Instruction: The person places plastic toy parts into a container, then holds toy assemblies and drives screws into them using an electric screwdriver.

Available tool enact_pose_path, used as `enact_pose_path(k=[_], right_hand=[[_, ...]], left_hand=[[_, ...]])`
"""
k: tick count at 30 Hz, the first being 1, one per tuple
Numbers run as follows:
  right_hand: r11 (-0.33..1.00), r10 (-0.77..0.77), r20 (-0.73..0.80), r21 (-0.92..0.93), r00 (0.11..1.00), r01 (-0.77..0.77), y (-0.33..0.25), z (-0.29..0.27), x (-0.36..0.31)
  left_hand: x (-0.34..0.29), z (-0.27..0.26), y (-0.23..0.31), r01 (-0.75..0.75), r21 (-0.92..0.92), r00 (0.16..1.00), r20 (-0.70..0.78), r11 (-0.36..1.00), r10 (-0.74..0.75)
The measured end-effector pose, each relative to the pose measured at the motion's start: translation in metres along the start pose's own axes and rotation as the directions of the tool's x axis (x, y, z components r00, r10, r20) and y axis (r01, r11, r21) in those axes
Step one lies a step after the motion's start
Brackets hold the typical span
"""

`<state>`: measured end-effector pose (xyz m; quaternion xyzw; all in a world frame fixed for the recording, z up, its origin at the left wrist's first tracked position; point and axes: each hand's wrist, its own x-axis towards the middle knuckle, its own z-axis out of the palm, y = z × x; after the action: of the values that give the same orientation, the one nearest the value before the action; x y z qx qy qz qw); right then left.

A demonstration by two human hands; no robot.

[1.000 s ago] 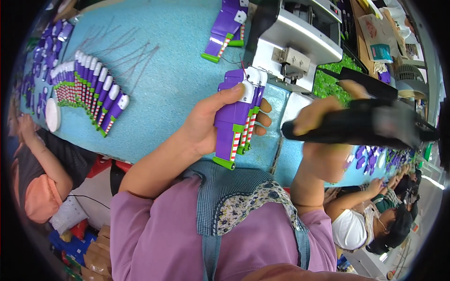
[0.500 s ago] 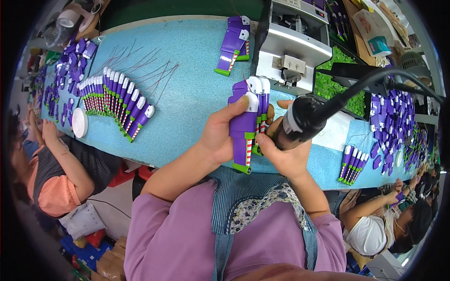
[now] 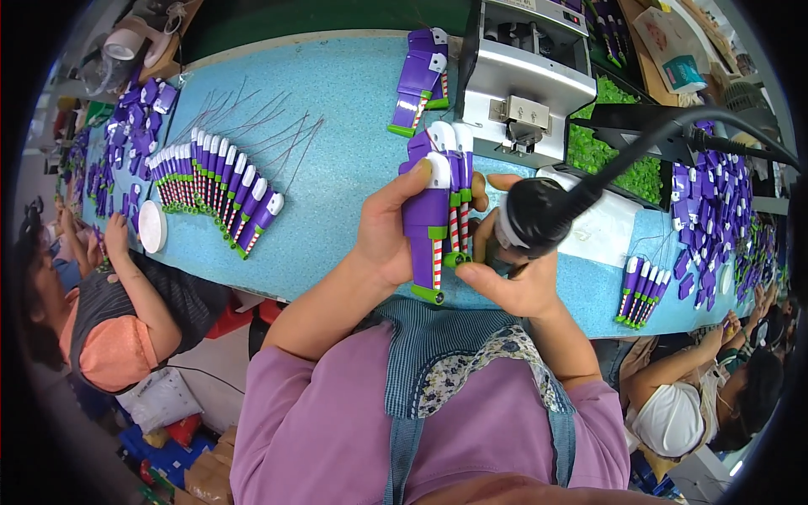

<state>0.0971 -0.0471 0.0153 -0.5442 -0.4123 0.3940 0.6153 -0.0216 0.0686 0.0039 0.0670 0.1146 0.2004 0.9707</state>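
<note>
Several purple plastic wing-shaped toy parts (image 3: pixel 427 212), with white upper ends, green tips and red-and-white striped edges, stand bunched together before me. My left hand (image 3: pixel 380 227) is closed around them, its thumb pressed on a white end. Resting in my right hand (image 3: pixel 523 292) is a black corded electric screwdriver (image 3: pixel 532 217); its bit is out of sight. The right thumb touches a green lower end of the bunch, while the other fingers reach behind and are partly hidden.
A fan-shaped row of like parts (image 3: pixel 223 172) with thin wires lies left. Beyond my hands are a small stack (image 3: pixel 418 80) and a metal machine (image 3: pixel 526 93). Green pieces (image 3: pixel 619 143) and purple pieces (image 3: pixel 711 198) lie right. Co-workers sit on both sides.
The bunch of purple parts has shifted slightly left and up, its pieces fanned apart more. The screwdriver has tilted a little in my right hand. The left co-worker's arms have moved.
</note>
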Motion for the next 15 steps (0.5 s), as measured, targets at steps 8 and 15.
enact_pose_path(k=[8, 15], right_hand=[[0.985, 0.054, -0.145, -0.154, 0.988, -0.076, -0.004, 0.004, -0.001], [0.978, 0.064, -0.244, -0.178, 0.968, -0.109, -0.01, 0.005, 0.005]], left_hand=[[0.005, -0.004, 0.002, -0.096, 0.179, 0.995, 0.018, 0.979, 0.094], [0.002, -0.001, -0.001, -0.194, 0.242, 0.981, 0.072, 0.951, 0.181]])
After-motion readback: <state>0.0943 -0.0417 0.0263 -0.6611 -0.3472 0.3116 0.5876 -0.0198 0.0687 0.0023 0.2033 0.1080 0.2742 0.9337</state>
